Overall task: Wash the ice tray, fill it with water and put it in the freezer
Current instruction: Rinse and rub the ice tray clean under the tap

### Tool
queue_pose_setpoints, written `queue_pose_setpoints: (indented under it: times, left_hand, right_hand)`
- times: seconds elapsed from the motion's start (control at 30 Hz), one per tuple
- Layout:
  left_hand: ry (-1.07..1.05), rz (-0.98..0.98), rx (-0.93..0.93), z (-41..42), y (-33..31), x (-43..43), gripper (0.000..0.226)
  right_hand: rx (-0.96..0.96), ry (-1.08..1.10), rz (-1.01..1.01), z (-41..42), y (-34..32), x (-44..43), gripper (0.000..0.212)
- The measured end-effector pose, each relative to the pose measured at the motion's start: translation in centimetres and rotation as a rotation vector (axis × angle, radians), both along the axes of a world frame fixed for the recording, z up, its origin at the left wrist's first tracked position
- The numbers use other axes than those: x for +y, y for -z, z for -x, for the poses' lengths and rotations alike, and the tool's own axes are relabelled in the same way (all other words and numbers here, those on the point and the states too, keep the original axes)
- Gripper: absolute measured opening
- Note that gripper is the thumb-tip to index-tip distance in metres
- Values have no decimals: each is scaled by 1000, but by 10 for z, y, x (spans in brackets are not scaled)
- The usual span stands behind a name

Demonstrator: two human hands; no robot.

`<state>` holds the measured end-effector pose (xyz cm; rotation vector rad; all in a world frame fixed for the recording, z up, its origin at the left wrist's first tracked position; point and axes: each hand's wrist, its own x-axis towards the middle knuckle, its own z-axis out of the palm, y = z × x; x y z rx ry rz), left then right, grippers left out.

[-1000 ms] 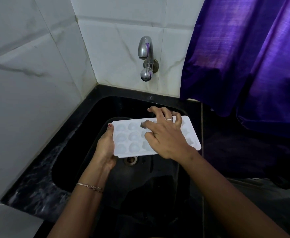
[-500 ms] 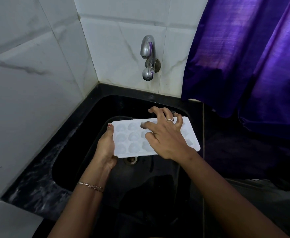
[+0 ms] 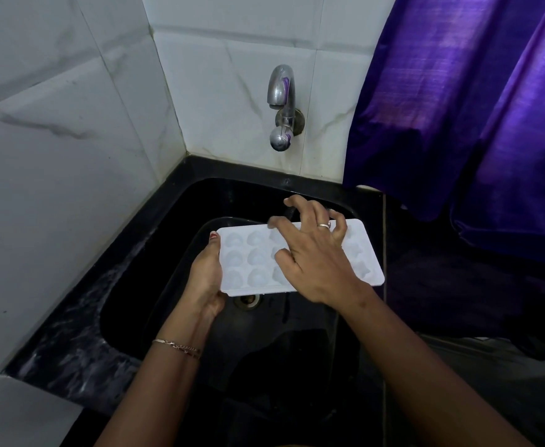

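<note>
Home kitchen corner: a black sink (image 3: 168, 240) sunk in a dark stone tabletop (image 3: 71, 346), a steel wall tap (image 3: 282, 104) on white marble-look tiles (image 3: 226, 69) behind the sink, a purple curtain (image 3: 458, 108) to the sink's right.

Clear passage between tap (image 3: 280, 95) and ice tray (image 3: 251, 256). Tiled wall (image 3: 71, 156) blocks left and rear; purple curtain (image 3: 458, 108) overhangs the right rim of the sink (image 3: 155, 262).

White ice tray (image 3: 300, 258), black sink (image 3: 155, 272), purple curtain (image 3: 464, 108)
</note>
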<state>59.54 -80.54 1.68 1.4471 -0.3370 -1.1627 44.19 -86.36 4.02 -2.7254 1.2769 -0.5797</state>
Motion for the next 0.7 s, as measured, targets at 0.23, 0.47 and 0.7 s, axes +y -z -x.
queue_pose_setpoints:
  times: [0.23, 0.47, 0.7]
  left_hand:
    - [24, 23, -7, 1, 2, -4, 45]
    - [-2, -15, -4, -1, 9, -4, 46]
    - [13, 8, 4, 1, 9, -5, 46]
  right_hand:
    - [89, -69, 3, -20, 3, 4, 54]
    - [40, -42, -18, -17, 7, 4, 52]
    - [57, -72, -32, -16, 6, 2, 53]
